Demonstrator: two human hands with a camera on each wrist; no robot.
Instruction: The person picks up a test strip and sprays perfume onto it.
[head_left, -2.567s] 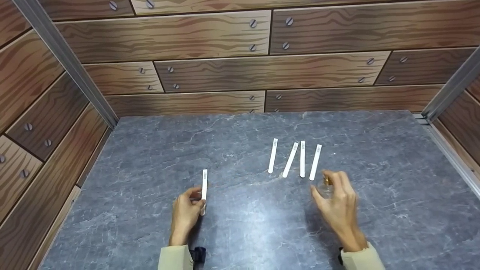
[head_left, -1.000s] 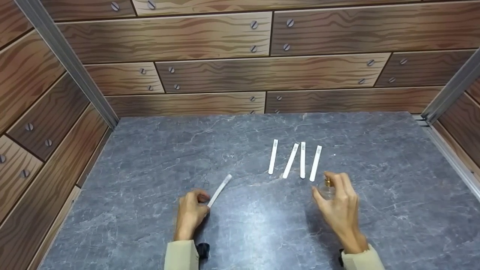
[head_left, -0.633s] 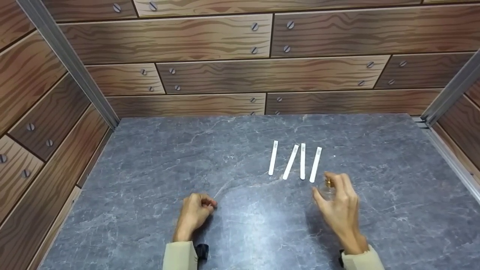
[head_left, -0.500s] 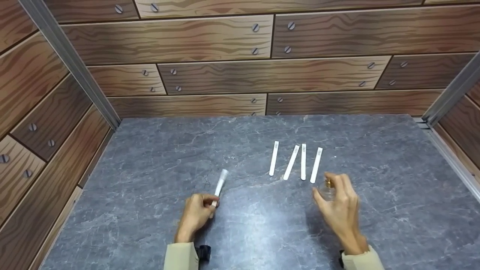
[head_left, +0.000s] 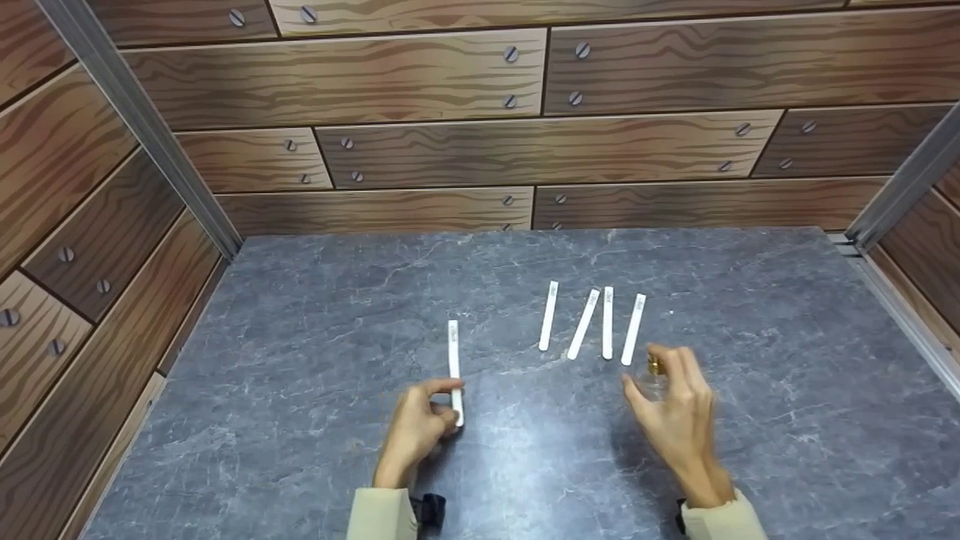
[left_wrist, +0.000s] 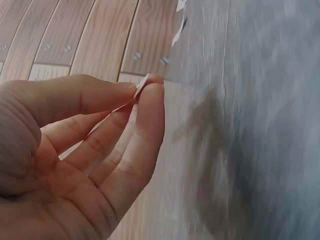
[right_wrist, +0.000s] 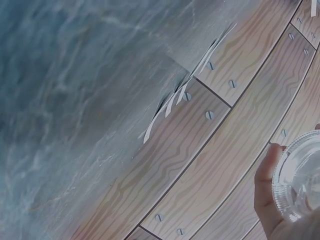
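My left hand (head_left: 420, 427) pinches a white paper perfume test strip (head_left: 454, 349) near its lower end. Small dark print marks the strip's far end. In the left wrist view, thumb and fingers meet on the strip (left_wrist: 142, 86), which shows nearly edge-on. On the right, my right hand (head_left: 679, 405) grips a small clear glass perfume bottle (head_left: 654, 387) with a gold neck. Its thumb is on the near side and its fingers curl over the far side. The bottle's round ribbed base (right_wrist: 300, 175) faces the right wrist camera.
Several more printed white strips lie spread on the grey marbled table (head_left: 322, 300), just left of and beyond the bottle; the leftmost strip (head_left: 548, 315) stands a little apart. A wood-patterned wall (head_left: 420, 82) closes off the back, with metal rails (head_left: 142, 127) at the corners.
My left hand has moved right across the table, still pinching its strip, which has turned from slanted and edge-on to flat-facing and pointing away. The right hand and bottle stay nearly in place.
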